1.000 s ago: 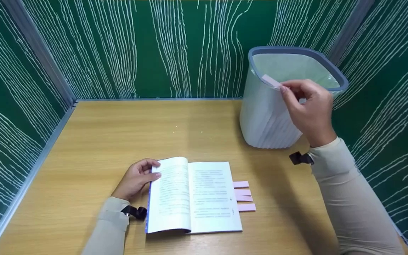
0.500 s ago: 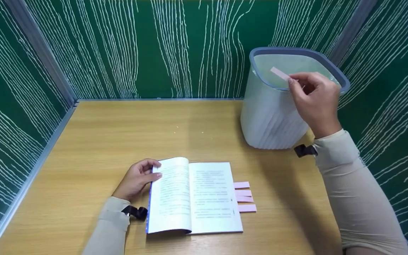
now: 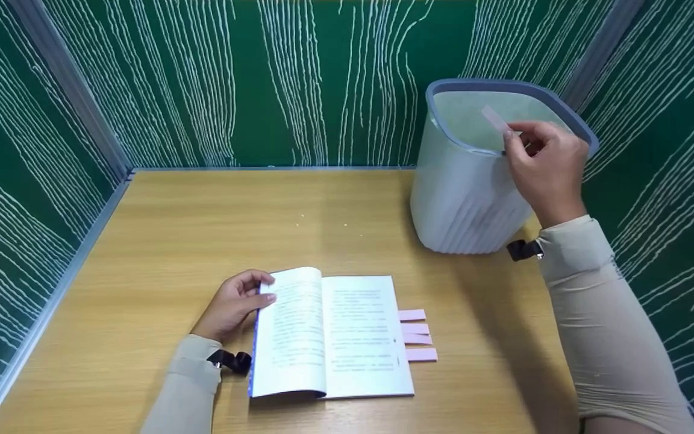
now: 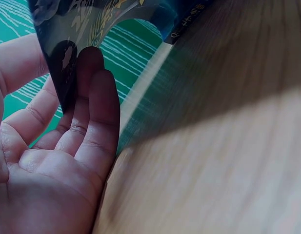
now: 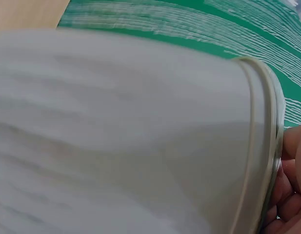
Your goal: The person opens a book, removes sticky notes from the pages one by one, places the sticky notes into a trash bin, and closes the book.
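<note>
My left hand (image 3: 229,307) grips the left edge of an open book (image 3: 359,337), its thumb on the page. In the left wrist view, the fingers of that hand (image 4: 57,161) lie behind the book's dark cover (image 4: 82,19). Between thumb and forefinger, my right hand (image 3: 552,172) pinches a small pale pink paper strip (image 3: 494,118) over the mouth of a white trash bin (image 3: 467,199). Seen from the right wrist, the bin's wall (image 5: 116,122) fills most of the view and the hand (image 5: 291,190) is beside its rim; the strip is hidden there.
Several pink page tabs (image 3: 422,355) stick out from the book's right side. The bin has a grey-blue rim (image 3: 515,84) and a thin liner. Green walls (image 3: 347,78) with white lines enclose the wooden table (image 3: 202,223). Tiny white specks lie on it.
My right hand has moved right and slightly away from me, carrying the pink strip from the bin's near rim to over its mouth. The left hand and the book have stayed put.
</note>
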`<control>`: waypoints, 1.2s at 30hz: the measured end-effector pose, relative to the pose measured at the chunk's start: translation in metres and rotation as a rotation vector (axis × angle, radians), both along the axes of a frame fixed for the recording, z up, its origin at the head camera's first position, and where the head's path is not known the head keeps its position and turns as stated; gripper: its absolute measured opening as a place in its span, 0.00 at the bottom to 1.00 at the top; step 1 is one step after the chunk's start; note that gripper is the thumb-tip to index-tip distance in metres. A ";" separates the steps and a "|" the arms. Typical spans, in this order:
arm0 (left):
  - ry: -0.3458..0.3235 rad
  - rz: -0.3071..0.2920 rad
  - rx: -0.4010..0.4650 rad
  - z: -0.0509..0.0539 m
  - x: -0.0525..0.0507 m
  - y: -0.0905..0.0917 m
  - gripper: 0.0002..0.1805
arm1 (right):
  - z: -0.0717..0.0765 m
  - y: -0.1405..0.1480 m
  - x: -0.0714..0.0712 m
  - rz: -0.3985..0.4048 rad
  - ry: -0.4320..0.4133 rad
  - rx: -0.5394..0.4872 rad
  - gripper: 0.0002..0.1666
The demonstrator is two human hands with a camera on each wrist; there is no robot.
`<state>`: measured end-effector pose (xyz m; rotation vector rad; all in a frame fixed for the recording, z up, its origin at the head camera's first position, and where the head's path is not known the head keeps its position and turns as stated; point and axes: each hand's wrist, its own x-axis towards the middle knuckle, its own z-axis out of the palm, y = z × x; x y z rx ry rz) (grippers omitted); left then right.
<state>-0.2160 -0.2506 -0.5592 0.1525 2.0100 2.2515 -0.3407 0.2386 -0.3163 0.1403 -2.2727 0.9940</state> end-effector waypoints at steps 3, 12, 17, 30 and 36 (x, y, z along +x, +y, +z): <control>0.001 0.003 0.000 0.000 0.000 0.001 0.21 | -0.001 0.002 -0.001 -0.005 0.001 0.016 0.20; -0.002 0.011 0.006 0.002 0.002 0.002 0.21 | -0.001 0.002 0.002 0.005 -0.025 0.030 0.22; 0.005 0.005 -0.005 0.001 0.002 0.001 0.21 | -0.001 0.002 0.003 0.020 -0.026 0.028 0.22; -0.006 -0.002 -0.028 0.001 0.002 -0.001 0.23 | 0.007 -0.020 0.027 0.116 0.140 -0.124 0.13; -0.003 -0.005 -0.023 0.002 0.001 0.000 0.22 | 0.015 -0.045 0.056 0.239 0.294 -0.113 0.11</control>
